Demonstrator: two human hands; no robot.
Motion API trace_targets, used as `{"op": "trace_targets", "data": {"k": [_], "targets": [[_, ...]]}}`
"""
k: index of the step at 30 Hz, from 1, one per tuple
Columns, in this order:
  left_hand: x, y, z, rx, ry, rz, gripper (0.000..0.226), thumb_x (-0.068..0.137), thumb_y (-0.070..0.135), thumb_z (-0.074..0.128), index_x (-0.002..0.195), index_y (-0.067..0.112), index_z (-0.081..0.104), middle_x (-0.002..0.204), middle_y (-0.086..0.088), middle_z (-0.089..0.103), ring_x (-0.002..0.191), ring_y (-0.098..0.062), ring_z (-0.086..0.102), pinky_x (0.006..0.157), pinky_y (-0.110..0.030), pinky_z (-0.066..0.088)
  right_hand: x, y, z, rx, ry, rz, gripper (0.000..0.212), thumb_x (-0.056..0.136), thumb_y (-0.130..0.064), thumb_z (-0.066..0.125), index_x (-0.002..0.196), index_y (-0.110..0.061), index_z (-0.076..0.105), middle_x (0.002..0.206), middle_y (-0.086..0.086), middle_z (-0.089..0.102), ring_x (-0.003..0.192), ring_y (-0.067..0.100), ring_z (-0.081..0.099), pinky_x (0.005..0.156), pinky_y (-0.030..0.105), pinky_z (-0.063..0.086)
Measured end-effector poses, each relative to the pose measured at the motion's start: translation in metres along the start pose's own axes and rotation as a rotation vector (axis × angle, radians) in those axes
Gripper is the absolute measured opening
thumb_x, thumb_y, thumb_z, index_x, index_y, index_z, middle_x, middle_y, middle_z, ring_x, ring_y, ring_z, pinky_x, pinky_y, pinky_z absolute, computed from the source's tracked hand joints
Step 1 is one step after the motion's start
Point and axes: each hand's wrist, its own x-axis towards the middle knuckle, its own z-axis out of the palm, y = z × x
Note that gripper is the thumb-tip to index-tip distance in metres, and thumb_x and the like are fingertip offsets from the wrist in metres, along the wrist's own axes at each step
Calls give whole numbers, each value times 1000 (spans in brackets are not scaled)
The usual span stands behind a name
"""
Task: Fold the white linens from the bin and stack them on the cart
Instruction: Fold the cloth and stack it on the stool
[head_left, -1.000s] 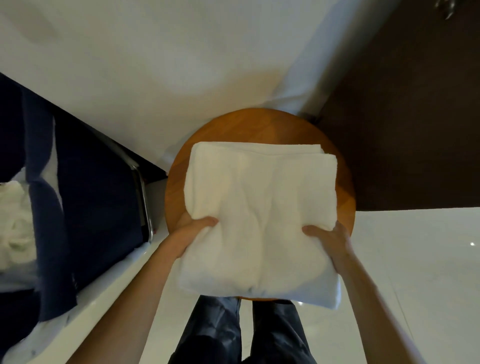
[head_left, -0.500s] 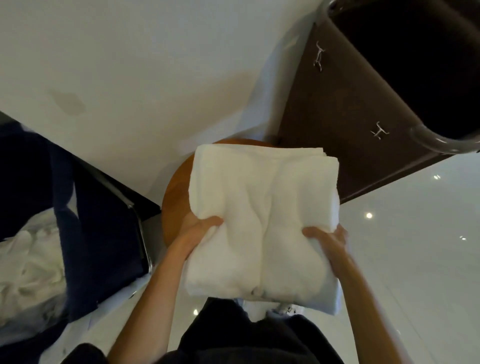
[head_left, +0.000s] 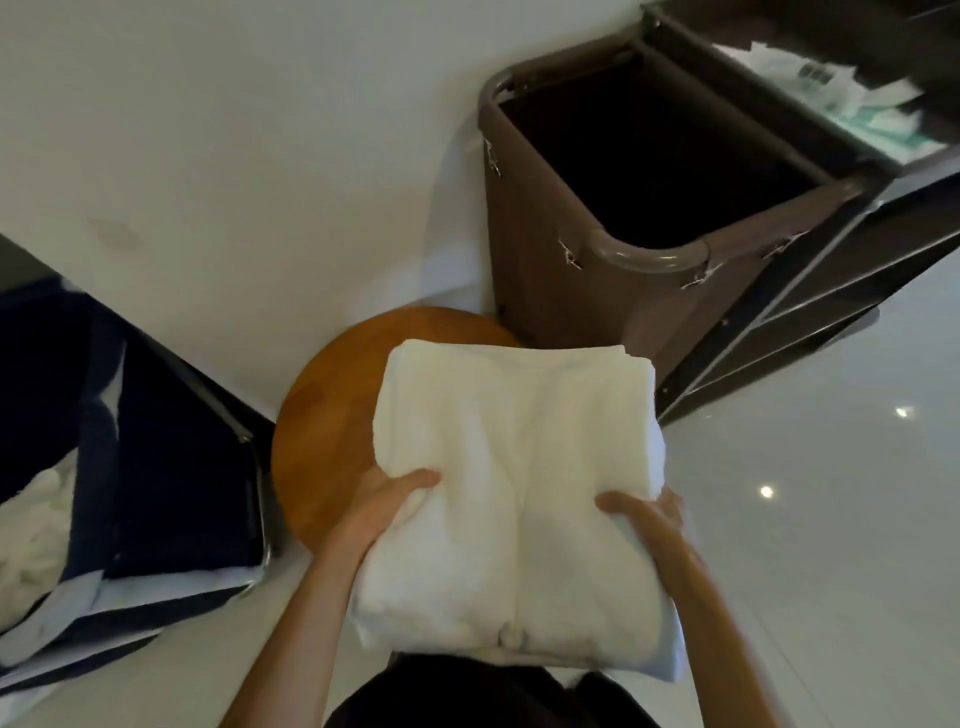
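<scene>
**Rightward shift of the folded white towel (head_left: 519, 467) off the wooden round top (head_left: 322, 415)**

Compared with one second earlier, the folded white towel is no longer centred over the wooden round top. It now overlaps only that top's right edge, and the brown cart (head_left: 545, 312) has entered the view beyond the hands. Whether cloth and wood touch cannot be told.

The left hand (head_left: 384, 506) grips the towel's left side, thumb curled over the upper face, fingers hidden beneath. The right hand (head_left: 644, 519) grips the right side likewise, thumb on top, fingers out of sight under the cloth. The towel spans the gap between the two hands, its layered folded edge on the side away from the wrists.

Ahead and right of the right hand is the cart's open dark bag (head_left: 649, 166) on a tube frame, with shelves (head_left: 841, 291) farther right. Left of the left hand, past the wooden top, a dark blue bin (head_left: 171, 467) holds crumpled white linens (head_left: 31, 530). A glossy pale floor (head_left: 805, 519) lies right of the right forearm.
</scene>
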Motion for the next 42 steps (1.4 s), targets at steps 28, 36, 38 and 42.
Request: {"op": "trace_targets", "data": {"k": [28,36,38,42], "targets": [[-30,49,367,-106,-49,56,44,82,20,75,111,35,46,103,12,58,94,-17,57,83,-33,45,143,-55,-339,-40,8,-109,34,47,-21,81,70,-22,56,69,-1,60,62,12,55,42,22,43],[-38,67,441,-181,-25,-36,43,77,23,79,115,18,60,105,1,69,92,-17,65,66,-25,49,197,-73,-406,-130,-63,-81,41,43,-30,73,80,-19,61,76,0,66,69,16,62,52,28,43],[-38,68,461,-208,-24,-62,73,57,37,86,122,16,60,112,-5,70,98,-23,67,73,-30,52,216,-73,-425,-149,-98,-73,53,41,-32,74,90,-14,64,82,3,68,74,20,64,55,30,47],[-47,76,525,-231,58,-44,65,66,31,84,123,17,59,114,-3,69,99,-22,66,72,-30,51,261,-80,-478,-166,-182,-76,78,32,-40,80,103,-9,66,92,10,71,83,27,68,64,35,54]]}}
